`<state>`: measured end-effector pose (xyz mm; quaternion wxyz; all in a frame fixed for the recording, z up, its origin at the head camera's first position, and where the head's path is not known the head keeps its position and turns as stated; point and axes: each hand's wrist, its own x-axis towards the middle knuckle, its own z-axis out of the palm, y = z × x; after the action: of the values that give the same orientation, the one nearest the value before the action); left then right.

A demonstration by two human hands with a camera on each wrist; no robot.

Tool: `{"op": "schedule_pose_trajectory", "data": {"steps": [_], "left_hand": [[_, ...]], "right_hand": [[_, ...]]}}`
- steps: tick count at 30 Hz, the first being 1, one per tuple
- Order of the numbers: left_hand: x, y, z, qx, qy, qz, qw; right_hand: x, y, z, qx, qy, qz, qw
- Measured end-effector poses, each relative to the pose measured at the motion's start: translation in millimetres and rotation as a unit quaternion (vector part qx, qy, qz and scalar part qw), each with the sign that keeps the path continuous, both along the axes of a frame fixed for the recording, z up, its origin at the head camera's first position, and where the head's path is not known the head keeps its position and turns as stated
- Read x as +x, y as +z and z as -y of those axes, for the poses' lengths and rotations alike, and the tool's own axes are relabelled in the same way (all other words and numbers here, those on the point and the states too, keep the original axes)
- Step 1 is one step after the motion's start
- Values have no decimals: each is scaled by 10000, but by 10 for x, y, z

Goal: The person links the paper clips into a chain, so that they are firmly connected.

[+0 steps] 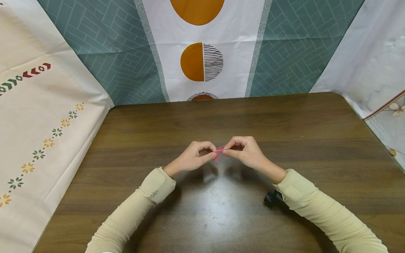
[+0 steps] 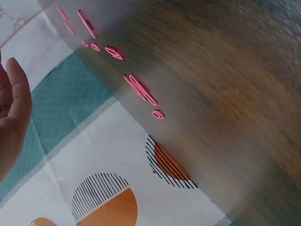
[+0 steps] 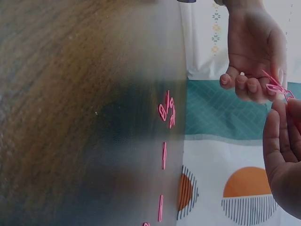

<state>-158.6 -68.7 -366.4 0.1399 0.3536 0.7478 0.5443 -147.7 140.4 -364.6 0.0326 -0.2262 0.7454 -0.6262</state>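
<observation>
In the head view my left hand point(image 1: 194, 155) and right hand point(image 1: 246, 151) meet above the middle of the table. Between their fingertips is a small tangle of thin pink loops point(image 1: 219, 151), with a short end hanging below the left fingers. Each hand pinches it with thumb and forefinger. The right wrist view shows the left hand point(image 3: 256, 52) palm side and the right hand point(image 3: 280, 150) close below it, with the pink loops point(image 3: 275, 88) at their tips. At the left wrist view's edge the left hand point(image 2: 14, 106) is cut off, its pinched tips hidden.
Several thin pink pieces point(image 2: 141, 89) appear against the brown table point(image 2: 235, 94) near its far edge in both wrist views. A patterned cloth point(image 1: 120, 52) hangs behind the table, with white cloths at either side. A small black object point(image 1: 272, 198) sits under the right cuff.
</observation>
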Motion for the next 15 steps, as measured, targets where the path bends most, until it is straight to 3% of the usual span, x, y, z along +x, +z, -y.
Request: {"op": "schedule_pose_trajectory", "data": {"steps": [10,12,15], "left_hand": [[-13,-3,15,-116,-89,-123,9998],[21,71,8,-171,-68,-120,9998],[18,77,12,-283,-19,-153,9995]], "right_hand": [[1,2,-1,-95,58,56,9999],[0,3,-5,-70,52,58,9999],[-3,2,-12,-61,33,66,10000]]}}
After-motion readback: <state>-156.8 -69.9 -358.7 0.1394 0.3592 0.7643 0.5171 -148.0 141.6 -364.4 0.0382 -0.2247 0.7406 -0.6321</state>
